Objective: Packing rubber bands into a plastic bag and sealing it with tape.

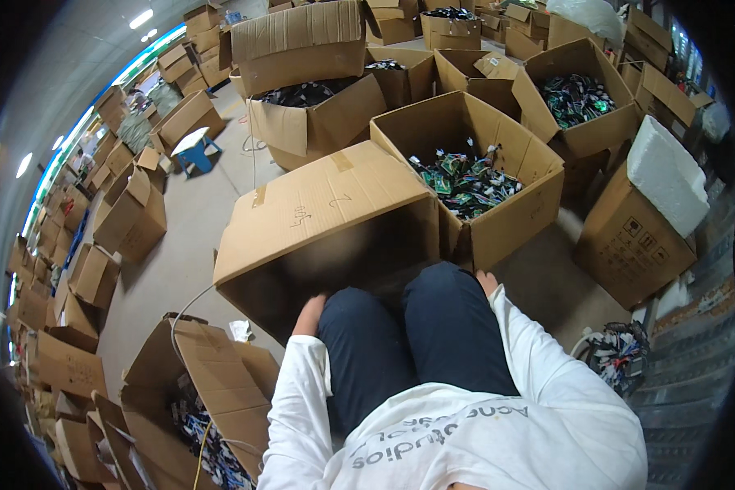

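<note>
Beside the outer side of my left knee is my left hand (309, 315), partly hidden by the dark trouser leg (359, 335). My right hand (487, 282) shows only a small part past the right knee. The fingers of both are out of sight, so I cannot tell whether they hold anything. Just ahead of my knees lies a large cardboard box (327, 204) on its side, its dark opening facing me. Touching it on the right, an open carton (510, 220) holds a heap of green circuit boards with wires (465, 181).
An open carton of wired parts (212, 441) stands at lower left. At right are a carton with white foam (668, 175) on top and a bundle of cables (621, 355). Farther off are another carton of boards (578, 102), a blue stool (194, 151) and many stacked boxes.
</note>
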Demonstrator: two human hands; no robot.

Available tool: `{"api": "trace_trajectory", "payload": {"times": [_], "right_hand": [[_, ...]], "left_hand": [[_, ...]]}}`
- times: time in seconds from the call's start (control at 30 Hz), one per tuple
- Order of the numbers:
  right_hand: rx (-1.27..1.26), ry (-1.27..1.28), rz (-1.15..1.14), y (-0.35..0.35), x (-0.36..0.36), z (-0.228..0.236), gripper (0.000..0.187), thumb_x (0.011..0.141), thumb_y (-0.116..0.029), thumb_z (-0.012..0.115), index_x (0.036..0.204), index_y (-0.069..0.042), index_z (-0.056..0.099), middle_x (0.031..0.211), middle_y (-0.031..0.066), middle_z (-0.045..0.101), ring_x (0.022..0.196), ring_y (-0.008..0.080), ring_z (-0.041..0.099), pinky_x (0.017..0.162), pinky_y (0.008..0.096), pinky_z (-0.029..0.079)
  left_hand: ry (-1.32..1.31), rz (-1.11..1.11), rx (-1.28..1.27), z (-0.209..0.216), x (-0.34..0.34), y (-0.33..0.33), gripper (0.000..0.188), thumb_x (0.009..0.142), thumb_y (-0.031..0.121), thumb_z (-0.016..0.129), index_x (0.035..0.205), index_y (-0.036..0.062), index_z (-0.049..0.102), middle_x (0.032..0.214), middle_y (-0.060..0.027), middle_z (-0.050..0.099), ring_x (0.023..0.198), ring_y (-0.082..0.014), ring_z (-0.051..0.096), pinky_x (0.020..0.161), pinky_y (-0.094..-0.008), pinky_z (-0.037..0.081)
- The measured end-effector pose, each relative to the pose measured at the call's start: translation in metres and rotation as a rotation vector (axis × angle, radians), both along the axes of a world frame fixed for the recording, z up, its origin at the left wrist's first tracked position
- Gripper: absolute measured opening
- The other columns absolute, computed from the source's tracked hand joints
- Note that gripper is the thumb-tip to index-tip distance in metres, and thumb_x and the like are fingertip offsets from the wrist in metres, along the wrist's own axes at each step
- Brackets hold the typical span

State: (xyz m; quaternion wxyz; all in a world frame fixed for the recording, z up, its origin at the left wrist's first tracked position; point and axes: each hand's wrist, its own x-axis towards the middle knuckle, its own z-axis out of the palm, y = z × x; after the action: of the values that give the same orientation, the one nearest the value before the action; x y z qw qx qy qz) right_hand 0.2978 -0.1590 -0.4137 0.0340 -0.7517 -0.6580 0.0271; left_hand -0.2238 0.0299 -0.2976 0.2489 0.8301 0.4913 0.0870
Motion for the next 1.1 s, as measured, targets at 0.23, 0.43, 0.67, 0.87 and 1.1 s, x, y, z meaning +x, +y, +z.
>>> {"api": "trace_trajectory", "payload": {"times": [0.23, 0.43, 0.67, 0.87, 1.1], "right_hand": [[-0.003, 0.159, -0.065, 0.000, -0.015, 0.018, 0.033, 0.097, -0.030, 0.052, 0.126, -0.026, 0.067, 0.100, 0.0166, 0.067, 0.093, 0.0360, 0.064, 0.076, 0.0472, 0.044], [-0.082, 0.009, -0.081, -0.004, 0.010, 0.026, 0.035, 0.097, -0.030, 0.052, 0.130, -0.027, 0.065, 0.101, 0.0148, 0.068, 0.096, 0.0344, 0.063, 0.077, 0.0445, 0.043], [0.239, -0.432, 0.260, 0.017, -0.024, 0.136, 0.040, 0.096, -0.027, 0.057, 0.135, -0.032, 0.063, 0.134, -0.0050, 0.066, 0.101, 0.0229, 0.062, 0.082, 0.0427, 0.045], [0.687, -0.448, 0.354, 0.006, -0.042, 0.313, 0.020, 0.092, -0.022, 0.063, 0.110, -0.024, 0.072, 0.139, -0.0078, 0.064, 0.099, 0.0240, 0.060, 0.085, 0.0432, 0.048], [0.864, -0.366, 0.404, -0.025, -0.045, 0.413, 0.024, 0.084, -0.018, 0.075, 0.108, -0.020, 0.069, 0.130, -0.0069, 0.067, 0.098, 0.0201, 0.059, 0.086, 0.0398, 0.046]], "left_hand": [[0.018, -0.013, 0.004, -0.007, -0.006, 0.002, 0.047, 0.103, 0.046, 0.046, 0.124, 0.0126, 0.071, 0.129, -0.0224, 0.068, 0.116, -0.0439, 0.064, 0.097, -0.0463, 0.053], [0.008, -0.084, 0.026, -0.001, 0.022, 0.013, 0.047, 0.103, 0.046, 0.046, 0.123, 0.0122, 0.072, 0.128, -0.0224, 0.069, 0.115, -0.0442, 0.065, 0.096, -0.0458, 0.053], [0.277, 0.129, 0.025, 0.062, 0.024, -0.003, 0.041, 0.101, 0.045, 0.053, 0.105, 0.0118, 0.077, 0.115, -0.0174, 0.073, 0.104, -0.0408, 0.070, 0.085, -0.0493, 0.056], [0.102, 0.011, 0.747, 0.225, 0.055, -0.051, 0.028, 0.091, 0.038, 0.076, 0.087, 0.0106, 0.069, 0.086, -0.0094, 0.067, 0.083, -0.0316, 0.069, 0.068, -0.0446, 0.055], [-0.087, -0.023, 0.675, 0.314, 0.040, -0.094, 0.018, 0.090, 0.022, 0.077, 0.085, 0.0091, 0.065, 0.080, -0.0074, 0.064, 0.066, -0.0288, 0.063, 0.061, -0.0391, 0.050]]}}
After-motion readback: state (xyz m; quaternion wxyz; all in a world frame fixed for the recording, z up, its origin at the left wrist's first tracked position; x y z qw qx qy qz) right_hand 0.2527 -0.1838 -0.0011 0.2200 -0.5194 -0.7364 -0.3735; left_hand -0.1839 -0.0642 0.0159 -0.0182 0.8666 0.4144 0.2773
